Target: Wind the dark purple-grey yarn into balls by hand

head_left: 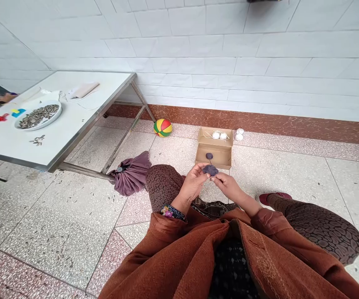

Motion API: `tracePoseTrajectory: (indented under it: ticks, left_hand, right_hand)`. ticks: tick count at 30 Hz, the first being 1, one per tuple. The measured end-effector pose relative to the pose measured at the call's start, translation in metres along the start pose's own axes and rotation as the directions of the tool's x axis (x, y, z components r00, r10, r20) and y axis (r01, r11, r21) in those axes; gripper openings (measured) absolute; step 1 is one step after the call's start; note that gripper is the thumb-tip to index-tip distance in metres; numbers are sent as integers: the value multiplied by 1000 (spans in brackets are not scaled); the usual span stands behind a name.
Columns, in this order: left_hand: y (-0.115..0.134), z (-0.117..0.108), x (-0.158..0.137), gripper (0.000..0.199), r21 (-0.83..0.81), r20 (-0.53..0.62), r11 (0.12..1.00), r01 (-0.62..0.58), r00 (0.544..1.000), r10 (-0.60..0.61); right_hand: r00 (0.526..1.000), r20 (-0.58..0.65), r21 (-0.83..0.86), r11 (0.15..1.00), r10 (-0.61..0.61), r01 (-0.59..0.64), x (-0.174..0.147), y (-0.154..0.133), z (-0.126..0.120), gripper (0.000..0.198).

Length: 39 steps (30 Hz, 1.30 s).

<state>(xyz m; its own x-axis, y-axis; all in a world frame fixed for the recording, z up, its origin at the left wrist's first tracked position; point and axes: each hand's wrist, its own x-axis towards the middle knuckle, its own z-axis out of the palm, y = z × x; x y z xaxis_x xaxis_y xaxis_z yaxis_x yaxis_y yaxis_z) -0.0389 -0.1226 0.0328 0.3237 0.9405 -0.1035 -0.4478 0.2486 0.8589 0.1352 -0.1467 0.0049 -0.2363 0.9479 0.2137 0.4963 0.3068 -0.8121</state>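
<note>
Between both hands, in front of my lap, is a small dark purple-grey piece of yarn work [210,170]. My left hand [194,182] is closed on its left side, thumb and fingers pinching it. My right hand [229,186] is closed too, its fingertips pinched at the lower right edge of the piece. Whether a hook or needle sits in those fingers is too small to tell. From the piece a strand runs to a dark yarn ball [209,156] in an open cardboard box [223,161] on the floor just beyond my hands.
White yarn balls [219,135] lie on the box's flap, others [239,134] beside it. A coloured ball [162,128] rests near the wall. Gathered purple cloth [132,172] is by the table [82,120], which bears a plate [59,111] of seeds. Another person's hand [7,97] shows far left.
</note>
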Motion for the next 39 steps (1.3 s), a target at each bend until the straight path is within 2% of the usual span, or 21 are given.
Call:
tracePoseTrajectory:
  ticks: [4, 7, 10, 12, 15, 19, 21, 23, 26, 28, 31, 34, 36, 39]
  left_hand:
    - [-5, -7, 3, 39, 141, -95, 988, -59, 993, 73]
    - [-6, -7, 2, 39, 309, -50, 949, -68, 995, 88]
    - [-3, -4, 0, 39, 403, 45, 911, -85, 996, 73]
    - [0, -1, -2, 44, 366, 108, 926, -92, 993, 55]
    - [2, 2, -5, 56, 186, 161, 982, -40, 987, 10]
    - [0, -1, -5, 48, 1, 93, 997, 78, 993, -78]
    - [-3, -4, -3, 45, -45, 46, 993, 111, 993, -109]
    - [-7, -8, -1, 44, -26, -13, 995, 98, 995, -99]
    - [-11, -12, 1, 41, 143, -72, 988, 50, 997, -40]
    - [-11, -13, 0, 39, 310, -52, 951, 26, 999, -11]
    - [-5, -10, -3, 47, 470, 31, 882, -18, 1000, 5]
    - [2, -4, -7, 62, 406, 180, 913, -47, 983, -29]
    - [5, -1, -8, 64, 293, 236, 956, -31, 971, -41]
    - [5, -2, -6, 60, 133, 148, 991, -16, 989, -4]
  right_hand:
    - [985, 108, -62, 988, -136, 144, -13, -14, -1, 32]
    - [976, 77, -103, 972, -204, 211, -7, -23, -17, 31]
    - [977, 8, -125, 969, -211, 211, 11, -23, -35, 29]
    - [982, -35, -94, 979, -185, 181, 23, -17, -43, 28]
    - [992, -74, 18, 995, -100, 101, 32, -3, -40, 30]
    - [1000, -27, 76, 997, 10, -8, 17, 11, -14, 35]
    - [1000, 7, 67, 998, 3, -4, 2, 12, -1, 35]
    - [996, 68, 34, 998, -58, 56, -11, 7, 7, 34]
    - [968, 174, -61, 979, -182, 195, -21, -6, 3, 32]
    - [953, 191, -118, 958, -236, 261, -17, -16, -10, 32]
    - [956, 122, -175, 942, -267, 285, 0, -22, -34, 29]
    - [972, 42, -171, 956, -233, 236, 18, -15, -44, 28]
    - [985, -1, -114, 978, -173, 172, 22, -6, -39, 29]
    - [995, -16, -47, 994, -95, 94, 11, 2, -17, 32]
